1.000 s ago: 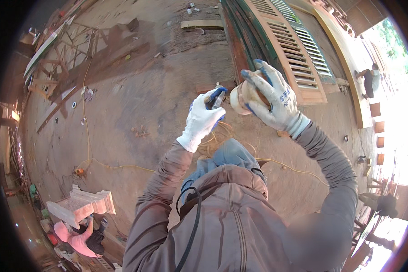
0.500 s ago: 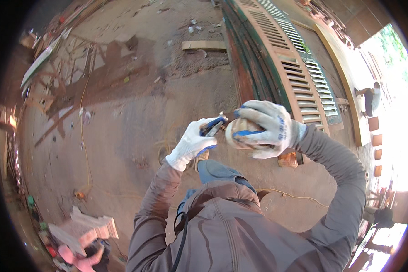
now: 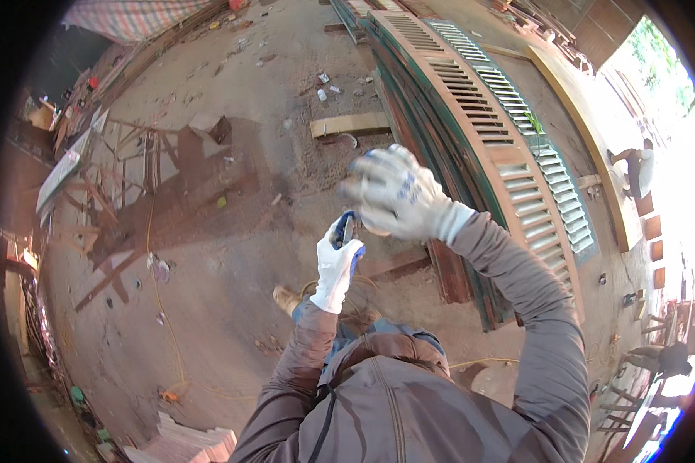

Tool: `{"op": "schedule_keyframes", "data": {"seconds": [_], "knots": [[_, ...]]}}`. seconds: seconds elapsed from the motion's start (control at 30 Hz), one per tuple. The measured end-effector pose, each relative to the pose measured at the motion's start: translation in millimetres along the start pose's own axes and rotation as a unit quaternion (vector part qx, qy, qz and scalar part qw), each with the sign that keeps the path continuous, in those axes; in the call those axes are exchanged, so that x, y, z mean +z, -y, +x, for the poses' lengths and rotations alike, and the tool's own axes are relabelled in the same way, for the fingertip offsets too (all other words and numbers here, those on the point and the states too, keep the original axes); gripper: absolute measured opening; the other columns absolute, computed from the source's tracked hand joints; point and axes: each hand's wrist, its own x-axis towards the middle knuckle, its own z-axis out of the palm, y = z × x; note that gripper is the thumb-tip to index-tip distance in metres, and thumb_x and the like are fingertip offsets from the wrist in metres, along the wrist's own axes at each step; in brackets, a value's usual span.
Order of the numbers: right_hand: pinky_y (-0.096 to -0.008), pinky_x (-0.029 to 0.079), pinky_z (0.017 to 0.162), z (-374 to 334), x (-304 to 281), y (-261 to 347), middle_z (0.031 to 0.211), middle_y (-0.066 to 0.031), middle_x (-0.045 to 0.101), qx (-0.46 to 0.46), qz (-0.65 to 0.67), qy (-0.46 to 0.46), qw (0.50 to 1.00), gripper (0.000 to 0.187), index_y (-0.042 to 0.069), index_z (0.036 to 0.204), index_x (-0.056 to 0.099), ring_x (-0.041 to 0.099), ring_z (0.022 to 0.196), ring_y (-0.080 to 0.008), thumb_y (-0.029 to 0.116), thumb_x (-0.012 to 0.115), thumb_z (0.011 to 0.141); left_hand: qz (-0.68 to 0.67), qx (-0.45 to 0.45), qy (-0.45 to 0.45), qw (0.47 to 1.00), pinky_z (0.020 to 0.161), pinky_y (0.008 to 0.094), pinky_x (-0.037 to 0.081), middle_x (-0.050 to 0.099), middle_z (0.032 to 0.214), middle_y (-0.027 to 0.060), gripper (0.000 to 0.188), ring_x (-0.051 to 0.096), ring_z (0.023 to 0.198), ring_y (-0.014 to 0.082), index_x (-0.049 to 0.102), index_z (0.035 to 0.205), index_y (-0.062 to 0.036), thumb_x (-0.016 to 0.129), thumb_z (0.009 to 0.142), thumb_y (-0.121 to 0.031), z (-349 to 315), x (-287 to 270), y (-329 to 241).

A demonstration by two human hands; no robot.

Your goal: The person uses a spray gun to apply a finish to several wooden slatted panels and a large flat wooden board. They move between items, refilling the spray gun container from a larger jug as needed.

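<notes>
My left hand (image 3: pixel 335 270), in a white glove with a blue palm, is closed with thumb and fingertips round a small grey, metallic-looking piece (image 3: pixel 348 230). Its kind is mostly hidden by the fingers. Just above and to the right, my right hand (image 3: pixel 401 194) wears a matching glove with blue markings on its back. Motion smears its fingers, so their grip cannot be made out. Beneath that palm a pale curved edge shows, too blurred to name. Both hands are close together in front of my body.
Slatted wooden shutters (image 3: pixel 486 116) lie in a long stack to the right. A short plank (image 3: pixel 350 124) rests on the dirt floor ahead. Wooden frames (image 3: pixel 123 162) stand at left. A yellow cord (image 3: pixel 153 289) trails along the floor. Another person (image 3: pixel 635 166) is at far right.
My view has shifted. My left hand has turned more upright. My right hand has risen over the left one and is blurred; the round pale object it held before is now largely hidden.
</notes>
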Motion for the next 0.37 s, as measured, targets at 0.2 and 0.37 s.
{"op": "schedule_keyframes", "data": {"seconds": [0.2, 0.37], "knots": [[-0.0486, 0.047, 0.092, 68.3, 54.9, -57.4, 0.119, -0.01, 0.062, -0.025, 0.017, -0.029, 0.999, 0.026, 0.017, 0.104, 0.071, 0.057, 0.113, -0.0322, 0.038, 0.07, 0.088, 0.012, 0.004, 0.109, 0.994, 0.071, 0.0213, 0.048, 0.066, 0.119, 0.0039, 0.06, 0.058, 0.088, 0.0061, 0.061, 0.137, 0.0008, 0.061, 0.078, 0.002, 121.7, -46.1, -60.1], [-0.0502, 0.046, 0.095, 148.6, 139.6, -88.2, 0.114, -0.0062, 0.063, 0.134, -0.053, -0.105, 0.984, 0.022, 0.016, 0.096, 0.072, 0.057, 0.112, -0.0301, 0.033, 0.076, 0.082, 0.144, 0.062, 0.075, 0.985, 0.071, 0.0213, 0.048, 0.066, 0.121, 0.0049, 0.059, 0.057, 0.087, 0.0064, 0.06, 0.137, 0.0022, 0.06, 0.078, 0.001, 223.4, -84.1, -71.1]]}}
